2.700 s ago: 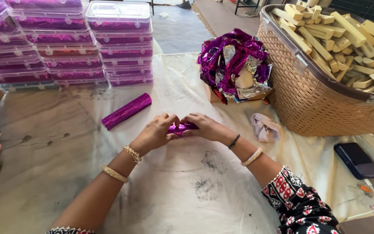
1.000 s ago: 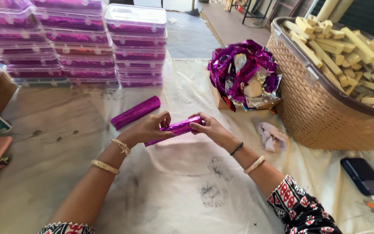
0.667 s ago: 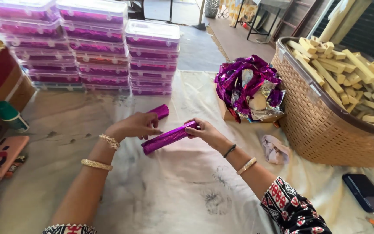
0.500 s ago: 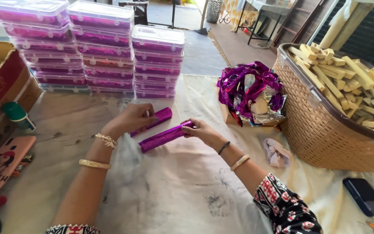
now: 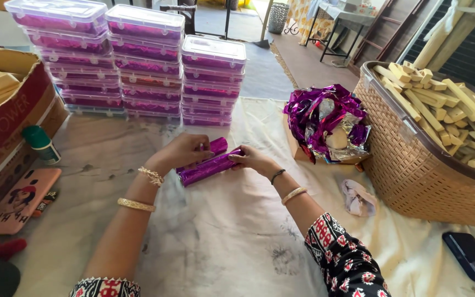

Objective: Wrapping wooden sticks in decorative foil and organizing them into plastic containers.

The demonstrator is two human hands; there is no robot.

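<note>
A bar wrapped in shiny purple foil [image 5: 209, 168] lies on the white cloth [image 5: 232, 242] beside a second purple-wrapped bar [image 5: 217, 145]. My right hand [image 5: 253, 159] grips the near bar's right end. My left hand [image 5: 180, 152] rests over both bars at their left part, fingers curled on them. A heap of loose purple foil sheets [image 5: 325, 118] sits to the right of my hands. Beyond it a wicker basket [image 5: 413, 170] holds several pale bare bars [image 5: 446, 102].
Stacks of clear lidded boxes [image 5: 138, 66] filled with purple bars stand at the back. A cardboard box [image 5: 6, 121] with pale bars, a green-capped bottle [image 5: 40, 144] and a pink phone [image 5: 20, 199] are on the left. A dark phone [image 5: 471, 256] and crumpled cloth [image 5: 357, 197] lie right.
My hands carried the wrapped bar left and away from me and laid it down next to the other wrapped bar. The camera has swung left.
</note>
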